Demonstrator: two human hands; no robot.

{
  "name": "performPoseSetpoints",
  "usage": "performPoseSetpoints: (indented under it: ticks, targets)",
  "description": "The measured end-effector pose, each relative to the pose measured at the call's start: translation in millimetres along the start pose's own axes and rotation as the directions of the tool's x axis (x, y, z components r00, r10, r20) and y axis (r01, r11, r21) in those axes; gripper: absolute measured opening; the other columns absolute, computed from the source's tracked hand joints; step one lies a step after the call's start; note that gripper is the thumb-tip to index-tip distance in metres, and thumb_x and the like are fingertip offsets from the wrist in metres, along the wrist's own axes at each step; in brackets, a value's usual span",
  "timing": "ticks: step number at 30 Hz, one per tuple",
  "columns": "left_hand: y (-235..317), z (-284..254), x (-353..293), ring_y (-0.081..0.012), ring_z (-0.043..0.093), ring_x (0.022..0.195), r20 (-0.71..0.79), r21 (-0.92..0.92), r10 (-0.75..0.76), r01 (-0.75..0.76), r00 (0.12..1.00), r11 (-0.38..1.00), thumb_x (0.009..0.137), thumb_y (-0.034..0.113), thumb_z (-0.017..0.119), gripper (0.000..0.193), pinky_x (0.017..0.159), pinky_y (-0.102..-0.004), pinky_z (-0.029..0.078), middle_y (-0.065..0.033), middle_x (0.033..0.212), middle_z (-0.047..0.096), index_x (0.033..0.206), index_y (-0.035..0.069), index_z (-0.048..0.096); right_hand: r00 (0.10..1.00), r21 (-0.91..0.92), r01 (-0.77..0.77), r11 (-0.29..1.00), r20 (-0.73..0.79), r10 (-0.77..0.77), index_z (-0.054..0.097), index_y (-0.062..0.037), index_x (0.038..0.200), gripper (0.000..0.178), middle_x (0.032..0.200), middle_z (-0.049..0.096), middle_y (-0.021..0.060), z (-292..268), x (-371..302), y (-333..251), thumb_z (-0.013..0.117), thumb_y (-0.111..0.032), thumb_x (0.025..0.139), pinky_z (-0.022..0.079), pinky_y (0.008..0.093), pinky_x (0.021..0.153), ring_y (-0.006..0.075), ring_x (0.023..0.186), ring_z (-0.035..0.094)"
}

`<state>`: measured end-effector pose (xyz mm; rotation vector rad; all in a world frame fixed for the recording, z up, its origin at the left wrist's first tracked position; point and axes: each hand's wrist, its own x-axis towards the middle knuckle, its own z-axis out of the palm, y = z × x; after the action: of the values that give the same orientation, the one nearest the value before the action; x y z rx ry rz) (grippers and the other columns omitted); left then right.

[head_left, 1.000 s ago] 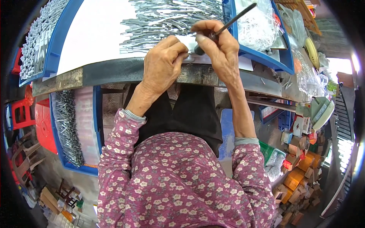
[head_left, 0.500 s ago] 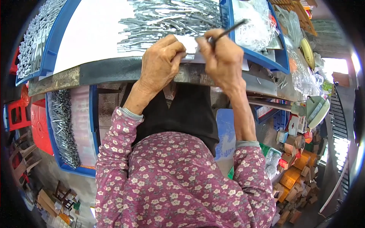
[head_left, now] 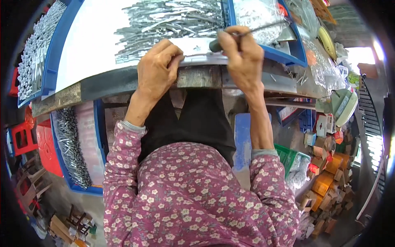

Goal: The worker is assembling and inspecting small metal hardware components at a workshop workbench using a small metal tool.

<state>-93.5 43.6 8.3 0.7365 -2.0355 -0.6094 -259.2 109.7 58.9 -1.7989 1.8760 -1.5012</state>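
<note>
My right grip (head_left: 245,56) is closed round a dark-handled tool (head_left: 215,45) above the front edge of the table (head_left: 119,83). My left grip (head_left: 156,68) curls beside a pale strip (head_left: 203,60) along that edge; whether it pinches anything, I cannot tell.

The heaped strips (head_left: 173,20) at the top centre look to me like glossy, silvery metal. I read the tool (head_left: 216,45) as a dull plastic handle with a thin metal shaft. At upper left I see smooth blue plastic in the tray (head_left: 52,70); at upper right, a glossy, crinkled plastic bag (head_left: 255,18). The worktop (head_left: 201,78) shows me a rough, worn wooden edge; the flowered top (head_left: 189,193), matt cloth.
</note>
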Motion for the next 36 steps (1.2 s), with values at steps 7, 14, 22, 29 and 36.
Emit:
performPoseSetpoints:
  ticks: [7,14,22,29,36]
  targets:
    - [21.2,5.8,19.8,-0.0238,0.055,0.076,0.106,0.157,0.146,-0.162,0.984,0.974,0.072,0.008,0.065,0.01,0.062,-0.0335,0.046,-0.0058,0.079,0.052,0.08,0.006,0.059,0.958,0.121,-0.096,0.988,-0.259,0.125,0.058,-0.0016,0.09,0.018,0.066,0.052,-0.001,-55.1,-0.1,17.8,0.06,-0.02,0.087,0.039,0.018,0.051,0.005,0.058,0.05]
    - [19.5,23.0,18.5,-0.0259,0.053,0.074,0.153,0.149,0.139,-0.162,0.978,0.975,0.071,0.003,0.065,0.01,0.062,-0.0347,0.044,-0.0076,0.075,0.051,0.076,0.003,0.056,0.975,-0.288,0.015,0.958,-0.206,-0.078,0.057,-0.0013,0.091,0.013,0.074,0.06,0.0025,-76.6,22.8,40.0,0.056,-0.013,0.086,0.042,0.0234,0.059,0.0083,0.066,0.05]
    - [23.9,-22.9,-0.8,-0.0256,0.055,0.072,-0.023,0.018,0.037,-0.037,0.999,0.999,0.071,-0.003,0.063,0.009,0.064,-0.0327,0.045,-0.0105,0.078,0.056,0.079,-0.001,0.058,0.997,-0.53,0.073,0.845,0.064,-0.046,0.061,-0.0008,0.09,0.017,0.081,0.062,0.0155,-57.7,56.7,75.4,0.053,-0.005,0.076,0.046,0.0347,0.065,0.027,0.071,0.061]
    - [-6.2,-106.7,-70.6,-0.0181,0.057,0.074,-0.205,0.081,-0.349,0.371,0.915,0.925,0.076,-0.002,0.06,0.008,0.067,-0.0273,0.044,-0.0088,0.08,0.059,0.084,-0.002,0.061,0.968,-0.661,0.185,0.727,0.252,-0.017,0.062,-0.0029,0.093,0.021,0.085,0.059,0.0154,-32.6,69.4,89.8,0.06,-0.006,0.071,0.046,0.0372,0.069,0.0315,0.076,0.059]
    - [-83.6,-140.7,-157.8,-0.0074,0.053,0.066,-0.514,-0.285,-0.656,0.612,0.552,0.738,0.079,0.011,0.064,0.014,0.059,-0.0209,0.042,-0.0012,0.073,0.06,0.088,-0.001,0.065,0.968,-0.533,0.231,0.814,0.214,-0.134,0.056,0.0009,0.093,0.016,0.084,0.057,0.0176,-47.1,67.0,93.7,0.051,-0.011,0.083,0.043,0.0345,0.069,0.0262,0.075,0.057]
